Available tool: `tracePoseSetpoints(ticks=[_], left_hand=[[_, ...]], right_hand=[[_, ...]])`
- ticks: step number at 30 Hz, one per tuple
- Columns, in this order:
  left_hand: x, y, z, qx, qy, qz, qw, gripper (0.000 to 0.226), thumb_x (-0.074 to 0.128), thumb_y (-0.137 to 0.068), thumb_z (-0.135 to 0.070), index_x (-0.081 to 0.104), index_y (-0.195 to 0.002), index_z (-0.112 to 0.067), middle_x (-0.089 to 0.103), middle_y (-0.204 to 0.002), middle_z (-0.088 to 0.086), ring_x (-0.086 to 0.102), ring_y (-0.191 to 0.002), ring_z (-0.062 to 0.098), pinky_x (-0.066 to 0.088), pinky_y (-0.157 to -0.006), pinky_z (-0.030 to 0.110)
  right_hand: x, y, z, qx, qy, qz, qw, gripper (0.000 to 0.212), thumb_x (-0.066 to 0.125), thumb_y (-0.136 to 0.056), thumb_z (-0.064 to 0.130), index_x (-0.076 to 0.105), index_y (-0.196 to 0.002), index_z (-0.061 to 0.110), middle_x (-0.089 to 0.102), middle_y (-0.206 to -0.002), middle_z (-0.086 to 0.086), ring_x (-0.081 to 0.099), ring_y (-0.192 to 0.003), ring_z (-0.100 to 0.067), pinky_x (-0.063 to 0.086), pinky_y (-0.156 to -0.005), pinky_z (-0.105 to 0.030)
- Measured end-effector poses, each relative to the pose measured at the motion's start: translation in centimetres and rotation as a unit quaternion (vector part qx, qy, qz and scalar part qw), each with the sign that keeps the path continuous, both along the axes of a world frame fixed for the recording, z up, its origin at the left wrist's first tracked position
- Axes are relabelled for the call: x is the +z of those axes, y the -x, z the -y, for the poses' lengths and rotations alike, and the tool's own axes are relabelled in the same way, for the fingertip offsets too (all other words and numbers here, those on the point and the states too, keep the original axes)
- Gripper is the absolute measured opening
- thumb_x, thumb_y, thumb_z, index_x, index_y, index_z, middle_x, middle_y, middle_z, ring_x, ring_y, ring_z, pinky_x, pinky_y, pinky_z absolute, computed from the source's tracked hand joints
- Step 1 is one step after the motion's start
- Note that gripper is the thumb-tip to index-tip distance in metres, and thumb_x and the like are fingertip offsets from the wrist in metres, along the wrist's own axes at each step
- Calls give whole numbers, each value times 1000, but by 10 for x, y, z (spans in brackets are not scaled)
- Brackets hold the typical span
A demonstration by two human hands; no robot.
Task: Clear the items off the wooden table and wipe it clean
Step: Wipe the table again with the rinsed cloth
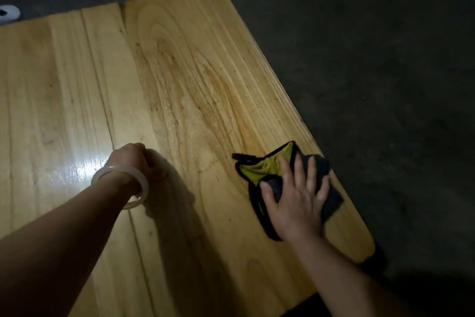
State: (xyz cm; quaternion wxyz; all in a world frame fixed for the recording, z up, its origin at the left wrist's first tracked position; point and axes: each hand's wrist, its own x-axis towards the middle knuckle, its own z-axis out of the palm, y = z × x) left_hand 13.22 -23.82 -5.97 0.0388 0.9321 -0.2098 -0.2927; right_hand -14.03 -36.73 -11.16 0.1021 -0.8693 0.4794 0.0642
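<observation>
A crumpled cloth (pixel 280 175), dark grey with a yellow inner face, lies on the wooden table (pixel 180 80) under the flat, spread right hand (pixel 295 201), while the left hand (pixel 136 159), well apart, rests curled, holding nothing visible.

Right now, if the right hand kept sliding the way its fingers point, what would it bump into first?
Probably nothing. The right hand lies flat on the cloth; ahead is only bare wooden table, then perhaps its right edge.
</observation>
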Motion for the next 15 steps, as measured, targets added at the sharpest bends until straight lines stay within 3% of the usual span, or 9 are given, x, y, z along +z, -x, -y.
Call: tracePoseSetpoints(ticks=[4,6,10,13,15], left_hand=[[0,7,-1,4,-1,17,1000,29,70,-81,-22,57,-101,-5,58,-87,12,56,-82,28,47,-72,35],[0,14,-3,10,32,34,999,21,63,-85,-15,58,-103,-5,58,-92,15,58,-85,31,51,-78,41],[-1,43,-12,-32,64,77,995,14,56,-91,-23,59,-99,-13,57,-91,7,54,-78,22,45,-68,33],[-4,77,-17,-74,75,66,992,16,54,-92,-33,59,-94,-18,56,-87,1,52,-75,17,39,-62,28],[-7,94,-20,-101,84,47,990,15,53,-92,-36,58,-95,-21,57,-91,-1,54,-79,16,42,-65,28]], right_hand=[[3,3,-58,40,-11,29,999,72,27,-90,68,24,-152,31,20,-160,-2,6,-150,-29,12,-113,-63],[5,9,-79,100,-19,35,994,71,32,-89,67,27,-151,32,22,-160,-2,10,-149,-30,15,-111,-63],[7,26,-76,252,-40,51,966,69,33,-91,67,20,-152,39,10,-163,5,-1,-150,-25,9,-110,-62],[7,37,-44,372,-67,66,924,68,39,-91,65,18,-152,43,5,-163,9,-7,-150,-21,0,-113,-60],[4,40,-21,429,-70,66,898,67,42,-92,63,20,-151,42,6,-163,10,-6,-150,-20,0,-115,-58]])
